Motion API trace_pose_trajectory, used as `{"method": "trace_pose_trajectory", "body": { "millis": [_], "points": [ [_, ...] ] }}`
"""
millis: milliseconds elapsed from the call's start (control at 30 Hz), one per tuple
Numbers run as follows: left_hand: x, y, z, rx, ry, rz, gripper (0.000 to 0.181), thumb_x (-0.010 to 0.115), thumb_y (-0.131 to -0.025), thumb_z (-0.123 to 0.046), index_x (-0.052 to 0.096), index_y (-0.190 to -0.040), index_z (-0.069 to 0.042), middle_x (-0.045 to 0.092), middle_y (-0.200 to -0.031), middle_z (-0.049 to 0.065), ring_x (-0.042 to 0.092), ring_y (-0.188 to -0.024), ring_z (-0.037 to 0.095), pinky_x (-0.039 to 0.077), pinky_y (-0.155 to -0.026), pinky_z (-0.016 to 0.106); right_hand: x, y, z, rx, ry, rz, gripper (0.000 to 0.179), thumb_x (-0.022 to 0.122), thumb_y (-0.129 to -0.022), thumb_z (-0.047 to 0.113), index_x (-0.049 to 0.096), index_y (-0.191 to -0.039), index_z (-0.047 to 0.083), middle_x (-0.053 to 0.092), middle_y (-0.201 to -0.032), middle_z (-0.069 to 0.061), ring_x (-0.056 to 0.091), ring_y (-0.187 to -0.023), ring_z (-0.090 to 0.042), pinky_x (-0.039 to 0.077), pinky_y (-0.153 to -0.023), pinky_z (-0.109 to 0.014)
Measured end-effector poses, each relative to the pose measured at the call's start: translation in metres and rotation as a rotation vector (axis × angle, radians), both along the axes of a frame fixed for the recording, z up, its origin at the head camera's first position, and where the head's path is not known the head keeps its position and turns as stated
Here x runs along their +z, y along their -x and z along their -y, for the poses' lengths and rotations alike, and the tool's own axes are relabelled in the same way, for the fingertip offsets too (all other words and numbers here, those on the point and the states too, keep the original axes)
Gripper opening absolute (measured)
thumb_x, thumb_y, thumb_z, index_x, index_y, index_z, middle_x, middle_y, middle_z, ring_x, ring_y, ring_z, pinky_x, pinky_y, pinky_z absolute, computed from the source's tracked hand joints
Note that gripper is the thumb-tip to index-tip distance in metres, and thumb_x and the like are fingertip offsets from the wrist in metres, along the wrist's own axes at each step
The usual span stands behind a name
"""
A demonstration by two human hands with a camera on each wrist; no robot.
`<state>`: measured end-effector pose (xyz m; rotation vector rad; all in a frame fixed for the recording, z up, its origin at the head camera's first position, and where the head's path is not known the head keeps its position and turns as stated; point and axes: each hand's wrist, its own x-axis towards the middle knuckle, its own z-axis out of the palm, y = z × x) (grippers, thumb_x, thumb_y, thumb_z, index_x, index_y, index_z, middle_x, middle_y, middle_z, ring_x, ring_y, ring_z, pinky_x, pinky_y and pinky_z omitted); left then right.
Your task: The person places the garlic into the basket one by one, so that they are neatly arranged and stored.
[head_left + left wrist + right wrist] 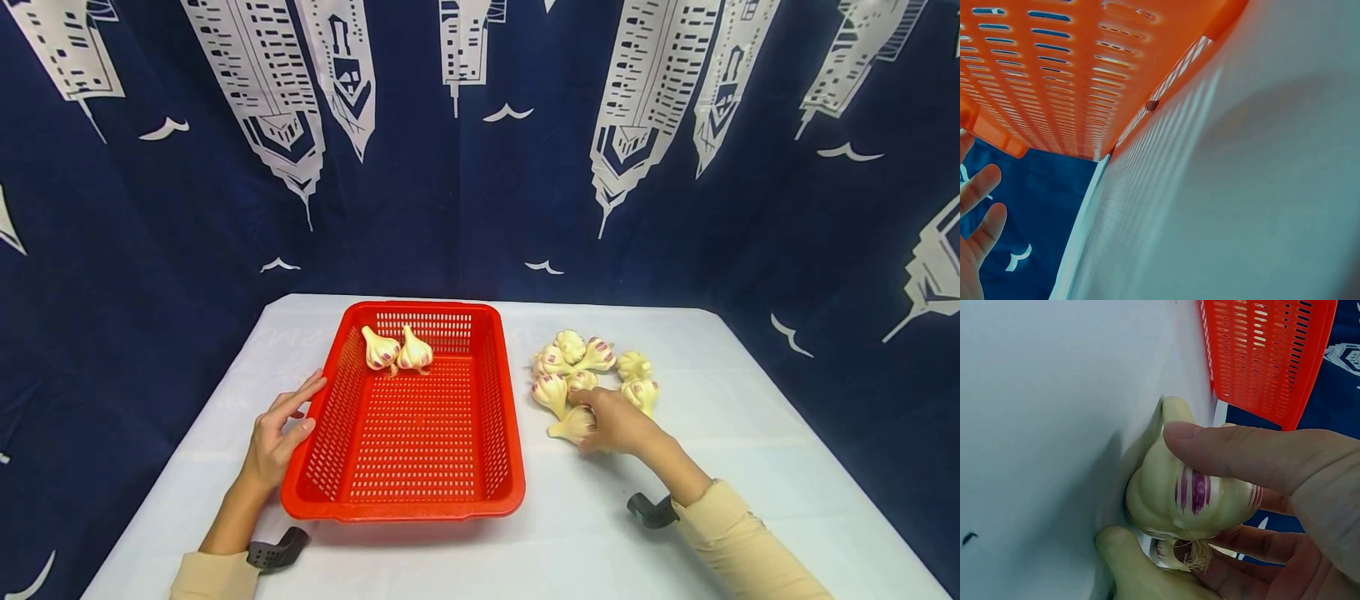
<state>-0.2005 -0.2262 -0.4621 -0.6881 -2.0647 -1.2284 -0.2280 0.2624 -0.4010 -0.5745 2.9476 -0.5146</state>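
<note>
My right hand (618,423) is at the near side of a group of garlic bulbs (551,392). It grips one garlic bulb (1200,494), pale with purple streaks and dry roots. The thumb lies across this bulb near its neck, and the fingers are behind it. A second bulb (1138,569) is right beside it in the right wrist view. My left hand (277,437) rests at the left rim of a red plastic basket (408,510), fingers fairly straight. Two garlic bulbs (414,352) lie in the basket's far left corner.
A white-covered table (555,550) carries everything. The basket stands left of the garlic group, with a strip of table between them. Behind hangs a dark blue curtain (450,208) with white building prints. Dark wrist devices (277,552) sit below both hands.
</note>
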Motion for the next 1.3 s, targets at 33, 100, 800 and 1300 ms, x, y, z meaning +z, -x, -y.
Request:
{"method": "trace_pose_trajectory", "body": {
  "millis": [33, 100, 800, 1300],
  "points": [
    [0.0003, 0.0005, -0.0001, 0.001, 0.003, -0.003, 0.049, 0.053, -0.081, 0.0, 0.062, -0.129, 0.005, 0.055, -0.14, 0.018, 0.054, -0.104, 0.009, 0.042, -0.079, 0.025, 0.0003, -0.0002, -0.0001, -0.003, -0.003, 0.0, 0.067, 0.091, -0.064, 0.007, 0.062, -0.124, -0.006, 0.066, -0.119, -0.02, 0.062, -0.105, -0.03, 0.049, -0.092, -0.049],
    [0.0011, 0.0009, -0.0003, 0.002, 0.005, -0.002, 0.049, 0.053, -0.081, -0.001, 0.062, -0.129, 0.004, 0.055, -0.14, 0.018, 0.054, -0.104, 0.008, 0.042, -0.079, 0.025, 0.0003, 0.0001, -0.0008, -0.008, -0.007, 0.002, 0.066, 0.091, -0.065, 0.008, 0.062, -0.123, -0.005, 0.066, -0.118, -0.019, 0.061, -0.104, -0.029, 0.049, -0.091, -0.049],
    [0.002, -0.0008, -0.0013, 0.002, -0.005, 0.016, 0.05, 0.053, -0.081, -0.002, 0.062, -0.13, 0.004, 0.055, -0.14, 0.018, 0.053, -0.103, 0.007, 0.042, -0.078, 0.024, 0.0061, -0.001, -0.004, -0.038, 0.033, -0.03, 0.064, 0.09, -0.066, 0.011, 0.063, -0.122, -0.004, 0.065, -0.11, -0.016, 0.058, -0.095, -0.026, 0.05, -0.083, -0.045],
    [0.0009, -0.0015, -0.0022, 0.005, -0.007, 0.025, 0.05, 0.052, -0.081, -0.003, 0.061, -0.13, 0.004, 0.054, -0.14, 0.017, 0.053, -0.101, 0.006, 0.042, -0.078, 0.025, 0.0091, -0.0003, -0.0067, -0.065, 0.089, -0.067, 0.058, 0.092, -0.065, 0.02, 0.063, -0.109, -0.004, 0.068, -0.104, -0.016, 0.063, -0.096, -0.033, 0.051, -0.085, -0.05]
  ]
}}
